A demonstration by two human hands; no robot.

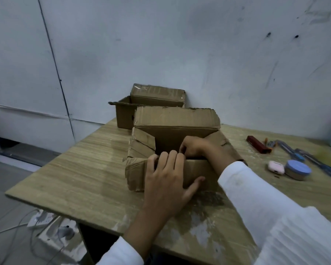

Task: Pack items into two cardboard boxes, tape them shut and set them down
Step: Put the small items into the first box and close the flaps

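Observation:
An open cardboard box (175,119) stands in the middle of the wooden table (80,169), its far flap upright and its left flaps folded outward. My left hand (170,180) grips the box's near wall, fingers over the rim and thumb on the outside. My right hand (194,147) reaches inside the box with fingers curled; whatever it touches is hidden. Behind it sits a second open cardboard box (123,116), and a taped, shut box (158,95) rests by the wall.
On the table's right lie a red stapler-like object (258,145), a pink earbud case (276,167), a round blue-lidded tin (298,170) and blue pens (302,158). A power strip with cables (52,226) lies on the floor left of the table.

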